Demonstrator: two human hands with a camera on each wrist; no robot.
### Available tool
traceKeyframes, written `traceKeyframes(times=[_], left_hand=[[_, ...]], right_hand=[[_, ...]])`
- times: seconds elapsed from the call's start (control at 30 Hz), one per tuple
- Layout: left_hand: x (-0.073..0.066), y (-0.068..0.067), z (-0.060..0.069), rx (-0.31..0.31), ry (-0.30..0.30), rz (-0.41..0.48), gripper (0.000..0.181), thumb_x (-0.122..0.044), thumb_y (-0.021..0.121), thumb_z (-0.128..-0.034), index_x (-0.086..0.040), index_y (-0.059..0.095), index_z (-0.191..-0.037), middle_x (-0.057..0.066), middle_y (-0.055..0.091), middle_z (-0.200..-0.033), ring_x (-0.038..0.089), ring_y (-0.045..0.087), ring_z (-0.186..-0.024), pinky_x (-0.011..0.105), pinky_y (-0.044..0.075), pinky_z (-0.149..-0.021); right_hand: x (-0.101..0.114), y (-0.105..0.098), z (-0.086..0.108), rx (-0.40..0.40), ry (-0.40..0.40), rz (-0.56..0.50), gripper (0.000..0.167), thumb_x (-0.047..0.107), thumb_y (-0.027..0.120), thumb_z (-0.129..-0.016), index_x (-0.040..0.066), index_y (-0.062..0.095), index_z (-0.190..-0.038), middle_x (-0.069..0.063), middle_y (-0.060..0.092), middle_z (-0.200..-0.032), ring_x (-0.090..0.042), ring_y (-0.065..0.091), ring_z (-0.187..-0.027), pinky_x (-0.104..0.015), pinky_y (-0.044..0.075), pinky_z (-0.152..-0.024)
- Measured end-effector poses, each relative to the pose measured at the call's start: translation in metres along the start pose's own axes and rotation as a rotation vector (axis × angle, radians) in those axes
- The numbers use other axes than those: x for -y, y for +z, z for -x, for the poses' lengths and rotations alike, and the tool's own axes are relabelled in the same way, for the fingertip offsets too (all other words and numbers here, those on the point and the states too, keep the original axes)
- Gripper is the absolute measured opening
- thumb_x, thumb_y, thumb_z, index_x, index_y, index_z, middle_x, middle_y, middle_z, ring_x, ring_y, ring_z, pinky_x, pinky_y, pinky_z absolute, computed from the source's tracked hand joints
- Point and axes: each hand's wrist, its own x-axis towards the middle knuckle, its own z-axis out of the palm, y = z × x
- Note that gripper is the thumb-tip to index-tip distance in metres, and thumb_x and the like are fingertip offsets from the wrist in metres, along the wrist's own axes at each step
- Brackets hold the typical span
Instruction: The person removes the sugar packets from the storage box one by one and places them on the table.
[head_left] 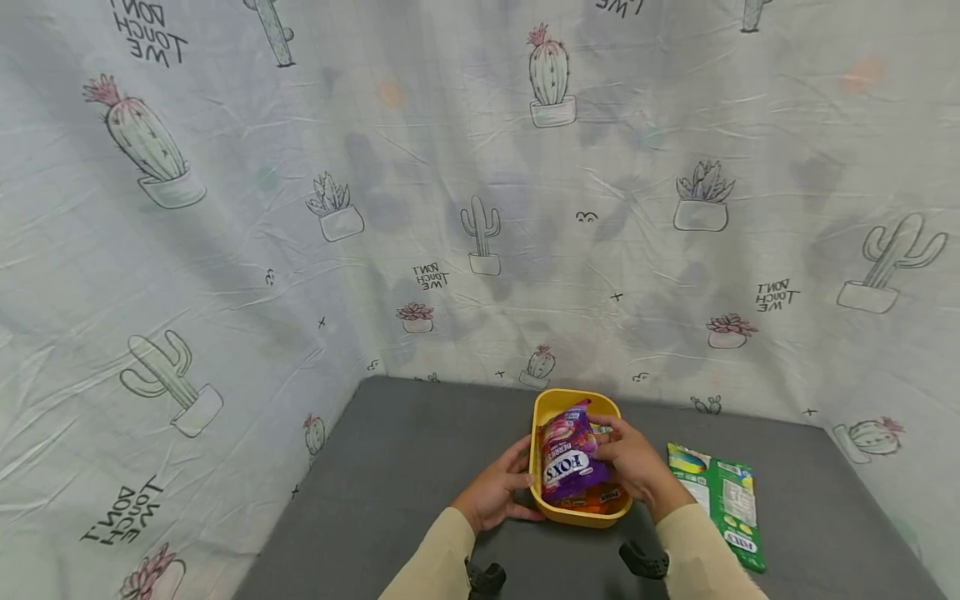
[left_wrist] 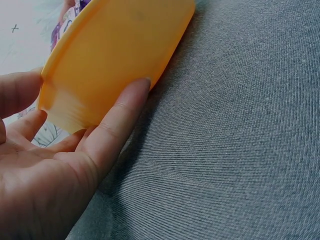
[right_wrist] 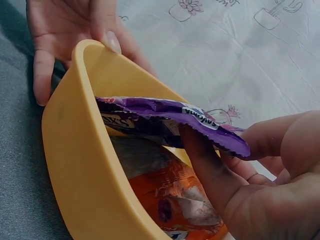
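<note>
A yellow plastic container [head_left: 573, 517] with rounded corners stands on the grey table. My left hand [head_left: 495, 487] holds its left side; in the left wrist view the thumb lies along the outer wall and fingertips touch near the rim. A purple FOX'S Berries candy bag [head_left: 566, 458] is tilted inside the container's opening. My right hand [head_left: 637, 462] pinches that bag's edge between thumb and fingers, as the right wrist view shows. Beneath it lies an orange candy bag [right_wrist: 175, 200], partly hidden by the purple one and the container wall.
To the right of the container, a green candy bag [head_left: 738, 504] lies flat on the grey table [head_left: 435, 433], partly behind my right forearm. A pale cloth printed with cacti [head_left: 480, 233] hangs behind and at the sides of the table.
</note>
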Motion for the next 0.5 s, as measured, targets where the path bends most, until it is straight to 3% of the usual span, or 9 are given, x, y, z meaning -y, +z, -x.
traceKeyframes(times=[0.5], left_hand=[[0.002, 0.001, 0.000, -0.014, -0.003, -0.010, 0.074, -0.004, 0.056, -0.1098, -0.018, 0.025, -0.175, 0.021, 0.030, -0.173, 0.046, 0.052, -0.139, 0.075, 0.055, -0.090]], right_hand=[[0.008, -0.012, 0.005, -0.001, -0.060, -0.035, 0.061, -0.013, 0.053, -0.102, -0.004, 0.042, -0.161, -0.019, 0.057, -0.116, -0.032, 0.067, -0.103, -0.045, 0.064, -0.086]])
